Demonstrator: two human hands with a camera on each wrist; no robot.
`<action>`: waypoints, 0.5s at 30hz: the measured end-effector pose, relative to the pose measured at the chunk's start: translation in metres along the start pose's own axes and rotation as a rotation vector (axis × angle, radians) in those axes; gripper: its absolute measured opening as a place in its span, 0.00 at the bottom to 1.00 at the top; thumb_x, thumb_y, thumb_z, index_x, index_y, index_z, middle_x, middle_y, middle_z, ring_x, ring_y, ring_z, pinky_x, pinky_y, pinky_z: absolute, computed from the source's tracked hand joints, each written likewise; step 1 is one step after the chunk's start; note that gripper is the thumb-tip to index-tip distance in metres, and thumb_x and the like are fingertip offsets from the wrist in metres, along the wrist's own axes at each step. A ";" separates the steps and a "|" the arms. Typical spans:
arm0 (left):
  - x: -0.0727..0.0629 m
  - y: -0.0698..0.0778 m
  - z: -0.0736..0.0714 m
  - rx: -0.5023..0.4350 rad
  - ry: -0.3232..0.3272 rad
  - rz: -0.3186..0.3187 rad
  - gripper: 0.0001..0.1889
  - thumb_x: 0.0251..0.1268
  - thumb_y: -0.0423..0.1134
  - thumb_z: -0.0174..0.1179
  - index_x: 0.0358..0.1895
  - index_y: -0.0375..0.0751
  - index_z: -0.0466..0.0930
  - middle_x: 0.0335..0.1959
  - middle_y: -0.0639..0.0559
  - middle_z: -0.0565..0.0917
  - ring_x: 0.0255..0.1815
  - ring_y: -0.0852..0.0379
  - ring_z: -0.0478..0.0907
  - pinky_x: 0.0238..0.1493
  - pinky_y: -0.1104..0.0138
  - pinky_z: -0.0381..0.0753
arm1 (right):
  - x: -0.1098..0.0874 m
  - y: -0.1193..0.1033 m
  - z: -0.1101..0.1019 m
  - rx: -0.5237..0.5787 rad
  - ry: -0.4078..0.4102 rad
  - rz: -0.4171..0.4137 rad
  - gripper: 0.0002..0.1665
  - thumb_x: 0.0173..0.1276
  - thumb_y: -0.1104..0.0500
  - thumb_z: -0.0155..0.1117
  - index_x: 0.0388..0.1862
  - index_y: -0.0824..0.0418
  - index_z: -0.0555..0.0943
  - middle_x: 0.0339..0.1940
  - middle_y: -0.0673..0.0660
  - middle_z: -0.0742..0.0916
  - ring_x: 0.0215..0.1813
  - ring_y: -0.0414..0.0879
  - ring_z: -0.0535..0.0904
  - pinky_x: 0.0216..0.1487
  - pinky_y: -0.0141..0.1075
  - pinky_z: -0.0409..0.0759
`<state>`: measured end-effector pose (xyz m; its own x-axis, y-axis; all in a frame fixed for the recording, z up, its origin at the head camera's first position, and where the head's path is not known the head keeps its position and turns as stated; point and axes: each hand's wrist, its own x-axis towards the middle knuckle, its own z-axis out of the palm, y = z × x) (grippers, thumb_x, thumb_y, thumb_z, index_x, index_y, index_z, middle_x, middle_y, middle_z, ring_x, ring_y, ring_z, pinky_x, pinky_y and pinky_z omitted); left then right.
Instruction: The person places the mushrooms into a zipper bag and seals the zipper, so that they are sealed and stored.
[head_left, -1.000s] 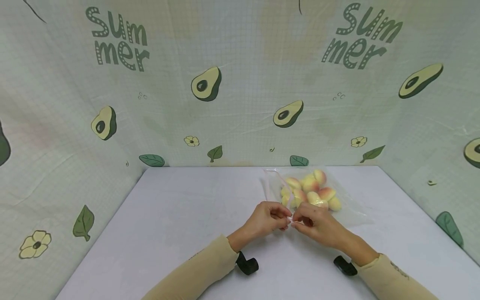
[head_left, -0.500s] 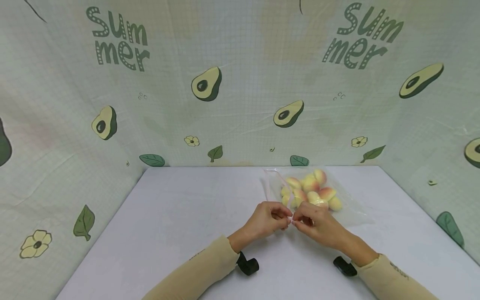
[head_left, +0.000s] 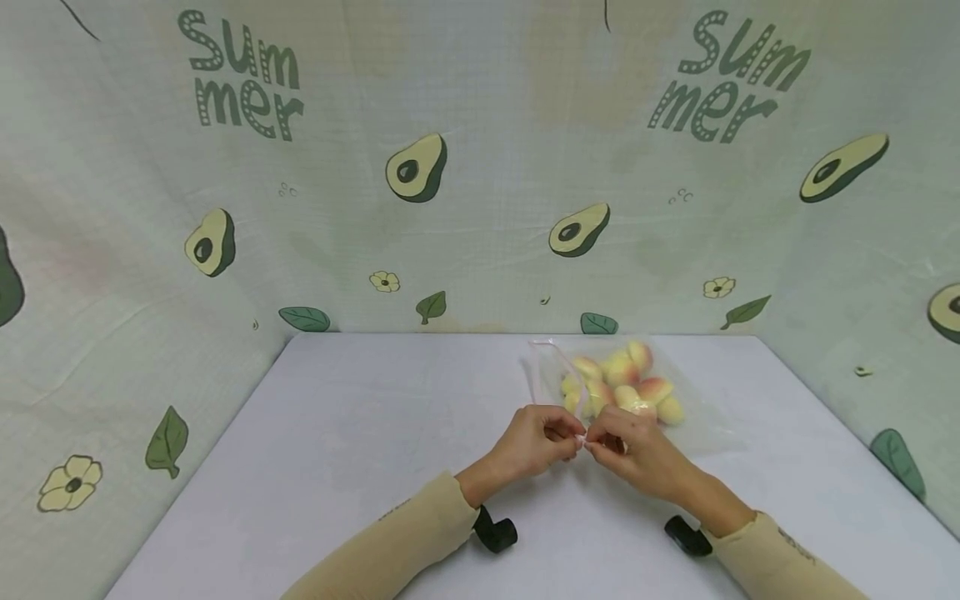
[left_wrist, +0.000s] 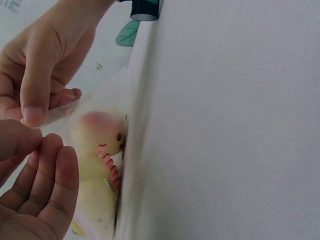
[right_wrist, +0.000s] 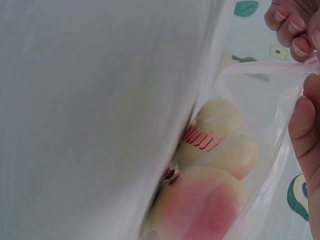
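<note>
A clear zip bag (head_left: pixel 701 429) with a pale pink strip (right_wrist: pixel 245 66) along its mouth lies on the right half of the table. Inside are several rounded yellow-and-pink pieces (head_left: pixel 652 389) that look like peaches. My left hand (head_left: pixel 531 439) pinches the near corner of the bag's mouth between thumb and fingertips. Close beside it, my right hand (head_left: pixel 637 447) pinches the same edge with thumb and index finger. In the right wrist view the mouth looks parted behind the fingers. Red lettering (right_wrist: pixel 204 139) shows on the bag. The fingertips hide the exact spot held.
The white table (head_left: pixel 375 408) reaches back to a cloth backdrop (head_left: pixel 480 150) printed with avocados and leaves. Similar cloth walls stand at left and right. Black wrist cameras sit under both wrists, one (head_left: pixel 495 531) at the left and one (head_left: pixel 687 536) at the right.
The head view has tilted very slightly. Both hands keep their hold at the corner of the bag with barely any movement, and the bag stays in place.
</note>
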<state>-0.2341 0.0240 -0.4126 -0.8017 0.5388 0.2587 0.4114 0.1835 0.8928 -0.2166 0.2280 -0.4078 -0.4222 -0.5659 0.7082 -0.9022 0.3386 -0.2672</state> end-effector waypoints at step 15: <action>-0.001 0.001 0.001 0.150 0.006 0.121 0.06 0.59 0.29 0.62 0.37 0.43 0.84 0.27 0.61 0.82 0.27 0.70 0.77 0.30 0.76 0.79 | -0.002 -0.001 -0.001 -0.029 -0.043 0.020 0.04 0.67 0.62 0.61 0.33 0.56 0.76 0.28 0.43 0.77 0.29 0.32 0.70 0.28 0.18 0.68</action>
<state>-0.2322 0.0241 -0.4122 -0.7445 0.5599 0.3637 0.5649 0.2379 0.7901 -0.2149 0.2296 -0.4082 -0.4439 -0.5903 0.6742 -0.8909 0.3715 -0.2613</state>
